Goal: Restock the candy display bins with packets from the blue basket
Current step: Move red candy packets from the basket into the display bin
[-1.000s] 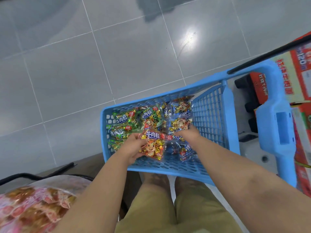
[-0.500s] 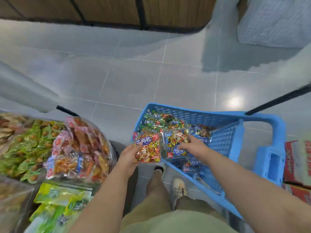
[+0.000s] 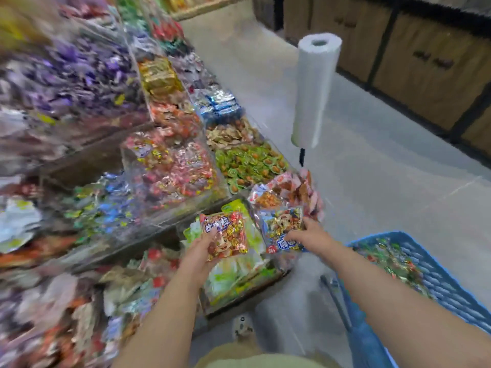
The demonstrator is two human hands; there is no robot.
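Observation:
My left hand (image 3: 198, 257) grips a red candy packet (image 3: 225, 232) with a cartoon face, held over the near end of the display. My right hand (image 3: 309, 236) grips a blue candy packet (image 3: 283, 229) just to its right, beside a bin of orange-pink snacks (image 3: 289, 192). The blue basket (image 3: 446, 285) sits low at the right, with several green and red packets (image 3: 390, 258) lying in it. Tiered clear candy display bins (image 3: 170, 166) fill the left half of the view, blurred by motion.
A white roll of plastic bags (image 3: 314, 88) stands on a black post by the display's edge. Grey tiled floor (image 3: 385, 181) runs down the aisle. Wooden cabinets (image 3: 425, 62) line the far right. A bin of green packets (image 3: 233, 274) lies under my hands.
Both hands have lifted out of the basket with a packet each and swung left over the display. The view has turned from the floor and basket to the candy bins.

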